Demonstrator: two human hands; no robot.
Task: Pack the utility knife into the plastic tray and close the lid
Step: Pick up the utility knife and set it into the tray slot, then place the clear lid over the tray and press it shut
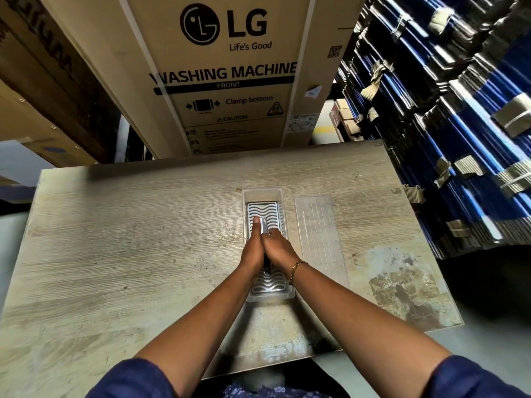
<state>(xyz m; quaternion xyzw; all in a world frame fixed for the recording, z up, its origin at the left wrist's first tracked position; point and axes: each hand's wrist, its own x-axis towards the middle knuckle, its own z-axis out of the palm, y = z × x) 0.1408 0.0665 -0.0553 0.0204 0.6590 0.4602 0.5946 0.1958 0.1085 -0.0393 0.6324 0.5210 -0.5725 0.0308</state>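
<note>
A clear plastic tray (263,195) with a white wavy insert lies lengthwise in the middle of the wooden table (129,239). Over the tray, my left hand (253,251) and my right hand (277,248) press together around the utility knife (263,225). Its silver front end shows between my fingers and its dark rear end pokes out below my palms. Both hands grip the knife just above the insert; whether it touches the insert is hidden. The clear flat lid (319,239) lies on the table just right of the tray.
A tall LG washing machine carton (230,73) stands behind the table's far edge. Stacks of blue and black flat packs (459,124) rise along the right side. Brown cartons (43,96) stand at the left. The table surface is worn at the front right.
</note>
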